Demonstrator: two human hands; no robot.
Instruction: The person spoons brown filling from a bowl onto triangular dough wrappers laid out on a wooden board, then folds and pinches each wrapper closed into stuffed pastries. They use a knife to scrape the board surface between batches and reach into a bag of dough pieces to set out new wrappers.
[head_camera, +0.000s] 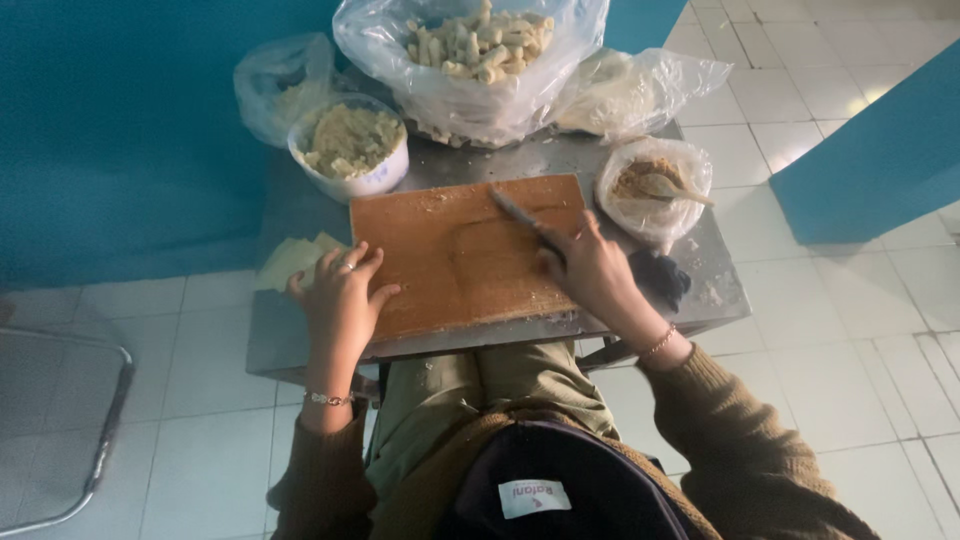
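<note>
A brown wooden cutting board (455, 255) lies on a small steel table (700, 290). My right hand (590, 270) grips a knife (522, 216) whose blade lies flat on the board, pointing up and left. My left hand (340, 300) rests with spread fingers on the board's left edge, holding nothing. Pale thin dough sheets (292, 258) lie just left of that hand.
Behind the board stand a white bowl of pale filling (350, 145), a large clear bag of rolled pieces (475, 50), more plastic bags (630, 90), and a bagged bowl with brown mix and a spoon (655, 185). A dark cloth (662, 278) lies at right. Blue walls flank the tiled floor.
</note>
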